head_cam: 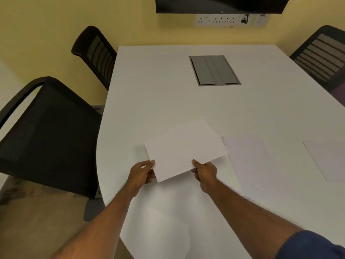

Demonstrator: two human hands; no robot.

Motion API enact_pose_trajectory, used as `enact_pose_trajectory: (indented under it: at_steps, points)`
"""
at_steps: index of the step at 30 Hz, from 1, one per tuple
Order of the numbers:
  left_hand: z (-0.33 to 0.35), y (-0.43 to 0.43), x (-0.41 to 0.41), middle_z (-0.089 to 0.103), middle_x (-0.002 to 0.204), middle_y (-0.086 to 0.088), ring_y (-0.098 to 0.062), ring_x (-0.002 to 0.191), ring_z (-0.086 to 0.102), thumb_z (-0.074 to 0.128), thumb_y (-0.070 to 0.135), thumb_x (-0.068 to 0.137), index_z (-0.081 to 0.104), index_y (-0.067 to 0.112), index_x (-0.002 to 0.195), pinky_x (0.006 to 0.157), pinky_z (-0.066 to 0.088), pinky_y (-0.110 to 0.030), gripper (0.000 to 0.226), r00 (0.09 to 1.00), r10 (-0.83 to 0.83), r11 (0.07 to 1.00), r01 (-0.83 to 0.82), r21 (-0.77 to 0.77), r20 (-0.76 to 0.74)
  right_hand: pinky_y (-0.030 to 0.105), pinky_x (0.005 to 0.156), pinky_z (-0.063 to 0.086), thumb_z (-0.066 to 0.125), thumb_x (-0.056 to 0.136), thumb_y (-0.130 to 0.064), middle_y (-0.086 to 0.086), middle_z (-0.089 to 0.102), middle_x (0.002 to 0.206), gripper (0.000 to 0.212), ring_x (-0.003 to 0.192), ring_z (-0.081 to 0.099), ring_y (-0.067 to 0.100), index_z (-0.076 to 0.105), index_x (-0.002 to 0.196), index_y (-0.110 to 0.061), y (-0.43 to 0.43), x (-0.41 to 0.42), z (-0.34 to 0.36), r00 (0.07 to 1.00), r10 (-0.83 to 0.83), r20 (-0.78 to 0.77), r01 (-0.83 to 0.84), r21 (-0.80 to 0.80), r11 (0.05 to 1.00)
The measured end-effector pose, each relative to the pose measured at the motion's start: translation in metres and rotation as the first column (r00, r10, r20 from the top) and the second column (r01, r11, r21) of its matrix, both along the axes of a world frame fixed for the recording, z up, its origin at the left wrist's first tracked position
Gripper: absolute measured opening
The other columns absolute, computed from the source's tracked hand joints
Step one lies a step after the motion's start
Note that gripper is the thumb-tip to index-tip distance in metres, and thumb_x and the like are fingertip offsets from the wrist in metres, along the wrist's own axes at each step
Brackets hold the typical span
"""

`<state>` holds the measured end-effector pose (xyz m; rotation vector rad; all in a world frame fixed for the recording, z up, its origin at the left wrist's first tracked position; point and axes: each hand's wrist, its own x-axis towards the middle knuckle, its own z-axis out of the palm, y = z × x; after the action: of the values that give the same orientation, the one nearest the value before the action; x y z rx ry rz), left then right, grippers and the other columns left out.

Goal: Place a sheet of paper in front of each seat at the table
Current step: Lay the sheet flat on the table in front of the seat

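Note:
I hold a white sheet of paper (183,148) just above the white table (168,94), tilted, with its near edge pinched from both sides. My left hand (142,171) grips its near left corner. My right hand (205,172) grips the near edge further right. A second sheet (261,161) lies flat on the table to the right of my hands. A third sheet (328,157) lies flat at the right edge of the view, partly cut off.
Two black mesh chairs stand along the left side, one near (46,131) and one far (97,53). Another chair (323,55) stands at the far right. A grey cable hatch (214,70) is set in the table. On the yellow wall hang a screen (220,4) and sockets (224,20).

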<state>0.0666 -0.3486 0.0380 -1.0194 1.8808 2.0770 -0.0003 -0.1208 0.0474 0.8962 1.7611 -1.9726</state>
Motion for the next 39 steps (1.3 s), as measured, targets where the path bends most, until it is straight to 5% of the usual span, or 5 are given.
enact_pose_trajectory:
  at_steps: [15,20,24,30,39]
  points:
    - [-0.035,-0.096,-0.045,0.071,0.085,-0.013,-0.019,0.063,0.064,0.069,0.01,0.089,0.062,0.007,0.116,0.061,0.055,-0.029,0.028,0.998,-0.056,0.971,0.06,-0.229,0.024,0.025,0.048,0.045,0.076,0.085,-0.035,0.008,0.073,0.076,0.038,0.055,0.062,0.016,0.067,0.091,0.001,-0.084,-0.016,-0.043,0.982,0.179,0.064,-0.187,0.172,0.967]
    - [-0.043,-0.112,-0.053,0.071,0.1,-0.018,-0.021,0.07,0.065,0.07,0.009,0.089,0.06,0.005,0.119,0.06,0.054,-0.026,0.033,0.997,-0.054,0.965,0.068,-0.255,0.061,0.032,0.064,0.048,0.054,0.084,-0.068,-0.006,0.063,0.062,0.052,0.069,0.064,0.021,0.055,0.064,-0.02,-0.065,-0.018,-0.052,0.807,0.567,0.162,-0.427,0.824,0.372]
    - [-0.053,-0.12,-0.058,0.07,0.095,-0.014,-0.02,0.068,0.067,0.071,0.01,0.088,0.06,0.006,0.118,0.056,0.053,-0.024,0.032,0.995,-0.059,0.954,0.082,-0.289,0.086,0.035,0.073,0.046,0.064,0.086,-0.05,-0.001,0.064,0.091,0.029,0.092,0.06,0.025,0.062,0.091,-0.021,-0.057,-0.032,-0.056,0.686,0.727,0.036,-0.239,0.955,0.177]
    - [-0.064,-0.129,-0.062,0.07,0.084,-0.006,-0.02,0.068,0.068,0.071,0.013,0.088,0.061,0.006,0.117,0.06,0.053,-0.027,0.032,0.991,-0.078,0.934,0.111,-0.341,0.11,0.044,0.113,0.028,0.058,0.085,-0.061,0.009,0.025,0.159,0.071,0.145,0.024,0.03,0.042,0.146,-0.028,-0.062,-0.054,-0.068,0.522,0.804,0.284,-0.422,0.905,-0.046]
    - [-0.065,-0.135,-0.053,0.028,0.159,-0.009,-0.029,0.146,0.026,0.057,0.06,0.088,0.028,0.019,0.153,0.117,0.024,-0.046,0.082,0.852,-0.449,0.321,0.436,-0.841,0.27,0.043,0.122,0.018,0.049,0.091,-0.062,0.011,0.008,0.166,0.074,0.152,0.009,0.029,0.027,0.154,-0.03,-0.071,-0.058,-0.083,0.469,0.812,0.347,-0.512,0.856,-0.071]
